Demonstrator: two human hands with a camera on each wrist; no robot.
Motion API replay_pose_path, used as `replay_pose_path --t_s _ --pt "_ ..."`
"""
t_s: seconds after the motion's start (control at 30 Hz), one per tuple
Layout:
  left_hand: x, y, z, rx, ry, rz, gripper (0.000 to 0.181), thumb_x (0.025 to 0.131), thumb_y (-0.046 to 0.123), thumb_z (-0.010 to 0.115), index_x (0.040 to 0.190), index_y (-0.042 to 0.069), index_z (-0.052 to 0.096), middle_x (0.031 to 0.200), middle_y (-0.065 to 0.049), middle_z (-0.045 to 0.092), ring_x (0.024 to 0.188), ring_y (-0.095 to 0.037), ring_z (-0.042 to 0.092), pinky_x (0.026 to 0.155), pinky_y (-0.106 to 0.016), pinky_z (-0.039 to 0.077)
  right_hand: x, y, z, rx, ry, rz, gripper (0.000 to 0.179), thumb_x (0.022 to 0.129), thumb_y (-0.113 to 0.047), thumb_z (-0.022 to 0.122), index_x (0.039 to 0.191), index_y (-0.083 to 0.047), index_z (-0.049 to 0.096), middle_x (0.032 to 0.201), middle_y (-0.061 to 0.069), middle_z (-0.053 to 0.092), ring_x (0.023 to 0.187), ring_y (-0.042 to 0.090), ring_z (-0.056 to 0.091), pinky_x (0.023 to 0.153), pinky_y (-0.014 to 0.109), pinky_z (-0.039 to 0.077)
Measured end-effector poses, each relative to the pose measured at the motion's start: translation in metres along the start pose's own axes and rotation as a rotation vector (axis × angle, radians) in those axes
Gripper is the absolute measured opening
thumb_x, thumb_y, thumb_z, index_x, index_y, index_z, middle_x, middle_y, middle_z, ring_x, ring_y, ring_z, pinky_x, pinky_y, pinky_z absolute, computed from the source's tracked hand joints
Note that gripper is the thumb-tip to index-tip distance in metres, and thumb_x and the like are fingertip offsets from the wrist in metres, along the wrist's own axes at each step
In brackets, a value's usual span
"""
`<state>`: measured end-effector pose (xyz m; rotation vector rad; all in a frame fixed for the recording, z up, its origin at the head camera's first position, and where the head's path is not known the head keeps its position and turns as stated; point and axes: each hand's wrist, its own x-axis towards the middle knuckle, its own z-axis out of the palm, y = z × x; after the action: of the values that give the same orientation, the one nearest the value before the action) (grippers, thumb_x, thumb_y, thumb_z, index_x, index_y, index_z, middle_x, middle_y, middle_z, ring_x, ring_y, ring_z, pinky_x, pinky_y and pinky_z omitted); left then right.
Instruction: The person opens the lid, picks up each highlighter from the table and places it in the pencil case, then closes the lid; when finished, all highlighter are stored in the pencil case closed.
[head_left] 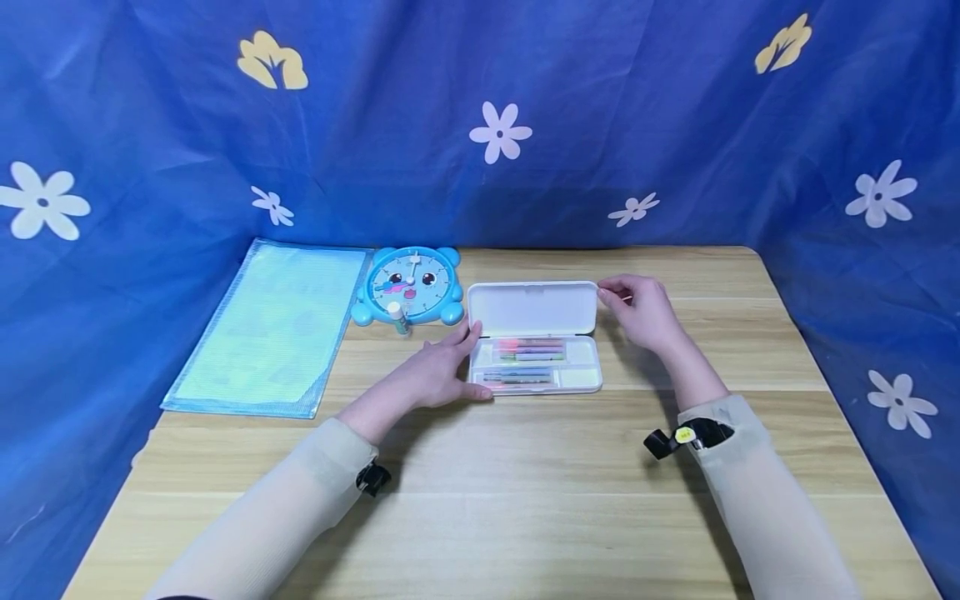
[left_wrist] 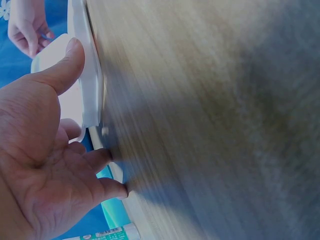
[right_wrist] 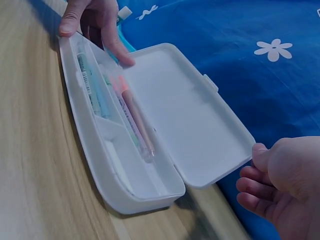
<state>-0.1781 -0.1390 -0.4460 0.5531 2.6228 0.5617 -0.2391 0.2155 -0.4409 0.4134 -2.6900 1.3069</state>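
Observation:
A white pencil case [head_left: 579,379] lies open on the table, its lid [head_left: 532,308] tilted up at the back. Colored pens [right_wrist: 135,117] fill part of the rear compartment, and more pens [right_wrist: 90,82] sit in the front one. My left hand [head_left: 442,371] holds the case's left end, thumb at the front edge and index finger near the hinge; its other fingers touch the table in the left wrist view. At the lid's upper right corner, my right hand [head_left: 641,312] pinches the edge between thumb and index finger, the remaining fingers curled.
Behind my left hand stands a small glue stick [head_left: 397,318], in front of a blue toy clock [head_left: 408,287] with a face. A light-blue mesh zip pouch [head_left: 262,333] lies at the far left. Blue flowered cloth [head_left: 570,192] hangs behind the wooden table [head_left: 525,517].

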Motion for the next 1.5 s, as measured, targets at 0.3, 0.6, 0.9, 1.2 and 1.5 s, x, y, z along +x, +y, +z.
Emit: replay_pose_path --t_s 0.3,0.6,0.9,1.2,1.5 --pt "0.0 0.001 0.0 0.007 -0.005 -0.003 0.12 0.087 0.06 0.082 0.17 0.012 0.01 0.176 -0.012 -0.001 0.159 -0.037 0.017 0.121 -0.071 0.017 0.007 -0.001 0.004 0.005 -0.012 -0.02 0.025 0.108 -0.009 0.061 0.119 0.009 0.074 0.103 0.022 0.076 0.089 0.033 0.07 0.079 0.038 0.055" --pt "-0.001 0.0 0.001 0.001 0.013 0.001 0.12 0.086 0.06 0.082 0.17 0.014 0.009 0.176 -0.011 0.0 0.159 -0.037 0.017 0.122 -0.07 0.016 0.005 -0.002 0.004 0.05 -0.019 0.004 0.025 0.109 -0.009 0.06 0.116 0.01 0.074 0.096 0.022 0.074 0.088 0.04 0.069 0.072 0.028 0.051" --pt "-0.006 -0.002 0.007 -0.048 0.127 0.052 0.123 0.081 0.055 0.088 0.169 0.008 0.017 0.173 -0.017 0.016 0.156 -0.04 0.025 0.12 -0.073 0.016 0.0 -0.004 0.002 0.066 -0.017 0.016 0.025 0.109 -0.01 0.061 0.119 0.009 0.074 0.1 0.021 0.075 0.091 0.041 0.07 0.074 0.028 0.053" --pt "-0.007 -0.004 0.013 -0.158 0.235 0.07 0.144 0.076 0.043 0.097 0.17 0.01 -0.007 0.168 -0.014 0.033 0.151 -0.035 0.038 0.122 -0.069 0.021 -0.001 -0.004 0.003 0.072 -0.016 0.007 0.023 0.108 -0.008 0.062 0.118 0.009 0.074 0.099 0.021 0.075 0.091 0.04 0.07 0.075 0.027 0.052" --pt "-0.004 -0.003 0.012 -0.213 0.29 0.077 0.143 0.064 0.039 0.104 0.171 0.01 0.014 0.165 -0.007 0.043 0.151 -0.028 0.039 0.124 -0.044 0.03 -0.005 -0.005 0.001 0.104 -0.002 0.005 0.023 0.107 -0.007 0.064 0.117 0.011 0.075 0.102 0.023 0.076 0.092 0.04 0.073 0.074 0.021 0.053"
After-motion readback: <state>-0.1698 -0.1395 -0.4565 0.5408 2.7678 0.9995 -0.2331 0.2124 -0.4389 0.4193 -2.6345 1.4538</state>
